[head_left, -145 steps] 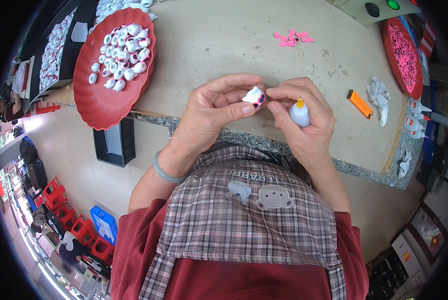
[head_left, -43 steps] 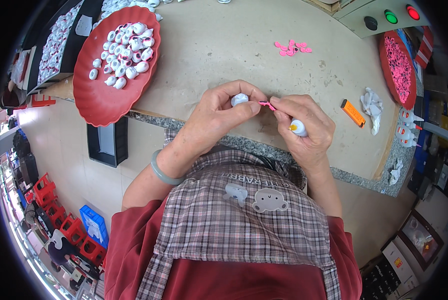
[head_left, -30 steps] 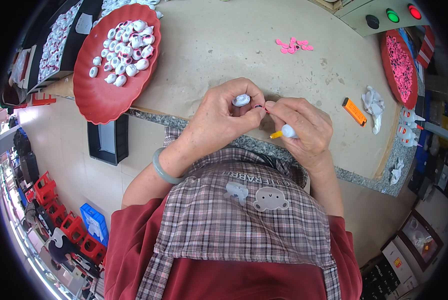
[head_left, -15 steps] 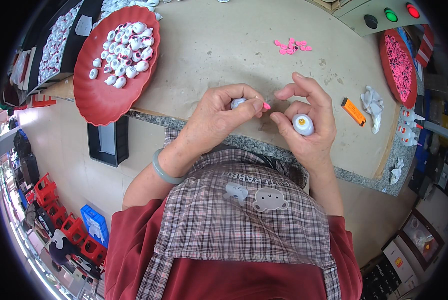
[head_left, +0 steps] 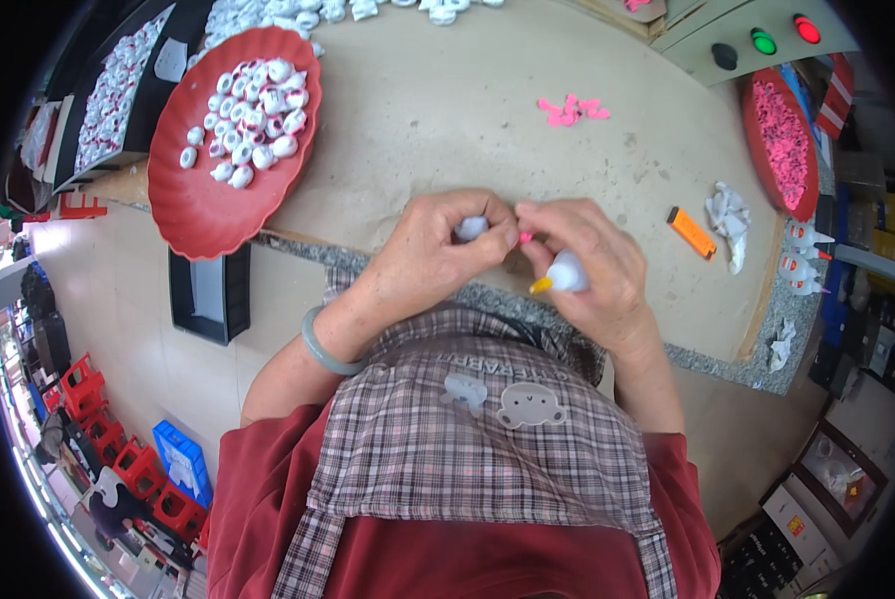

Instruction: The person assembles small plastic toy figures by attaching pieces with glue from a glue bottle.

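Observation:
My left hand (head_left: 430, 240) is closed round a small rounded white piece (head_left: 470, 229), which shows between thumb and curled forefinger. A tiny bright pink piece (head_left: 526, 238) sits where the fingertips of both hands meet; which hand grips it I cannot tell. In my right hand (head_left: 607, 265) is a white squeeze bottle (head_left: 567, 272) with a yellow tip, tucked against the palm and tilted down to the left. Its thumb and forefinger reach toward the left fingertips. Beyond the hands, several pink pieces (head_left: 572, 110) lie in a loose cluster on the tabletop (head_left: 418, 110).
At left, a red scalloped tray (head_left: 193, 205) of white pieces overhangs the table edge. Another red tray (head_left: 805, 195) with pink pieces stands far right. An orange box cutter (head_left: 691, 233), crumpled tissue (head_left: 729, 218) and small bottles (head_left: 805, 236) lie at right. A black bin (head_left: 208, 319) sits below left.
My right hand has moved left and closed its fingers toward my left fingertips. The bottle has tipped, its yellow tip now pointing down and left. The view has shifted slightly.

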Demonstrator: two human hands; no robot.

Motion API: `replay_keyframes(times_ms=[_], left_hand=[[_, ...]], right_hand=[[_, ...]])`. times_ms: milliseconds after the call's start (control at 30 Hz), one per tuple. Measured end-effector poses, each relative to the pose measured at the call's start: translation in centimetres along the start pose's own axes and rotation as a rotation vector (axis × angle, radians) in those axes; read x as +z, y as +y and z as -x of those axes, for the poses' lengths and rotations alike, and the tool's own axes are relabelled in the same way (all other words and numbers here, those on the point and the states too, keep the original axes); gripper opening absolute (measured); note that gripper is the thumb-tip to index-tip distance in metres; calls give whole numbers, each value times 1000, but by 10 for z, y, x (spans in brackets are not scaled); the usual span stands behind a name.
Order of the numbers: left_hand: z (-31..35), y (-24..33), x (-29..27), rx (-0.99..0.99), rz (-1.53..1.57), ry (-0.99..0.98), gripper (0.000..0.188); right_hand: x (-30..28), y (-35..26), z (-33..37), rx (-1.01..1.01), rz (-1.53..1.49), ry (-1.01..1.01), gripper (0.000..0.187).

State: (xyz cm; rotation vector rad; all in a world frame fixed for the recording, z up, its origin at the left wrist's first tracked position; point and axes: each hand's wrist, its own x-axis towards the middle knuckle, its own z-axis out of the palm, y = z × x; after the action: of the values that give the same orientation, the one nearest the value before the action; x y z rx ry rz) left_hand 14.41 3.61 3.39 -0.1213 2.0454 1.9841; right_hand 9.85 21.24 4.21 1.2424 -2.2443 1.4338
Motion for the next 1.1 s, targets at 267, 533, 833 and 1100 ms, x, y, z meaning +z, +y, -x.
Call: replay_keyframes(times_ms=[267,533,833,1100], left_hand=[[11,8,-3,59,-71,-72,23],[7,-14,-13,87,46,-33,30],[-2,-18,-11,65,184,-75,30],[3,-22,-13,73,195,-80,28]], right_hand=[[-22,-13,3,4,-41,-212,63],[-105,-14,-85,-158,191,166,44],[-168,23,-252,-164,459,419,37],[-169,40,-280,94,614,366,18]])
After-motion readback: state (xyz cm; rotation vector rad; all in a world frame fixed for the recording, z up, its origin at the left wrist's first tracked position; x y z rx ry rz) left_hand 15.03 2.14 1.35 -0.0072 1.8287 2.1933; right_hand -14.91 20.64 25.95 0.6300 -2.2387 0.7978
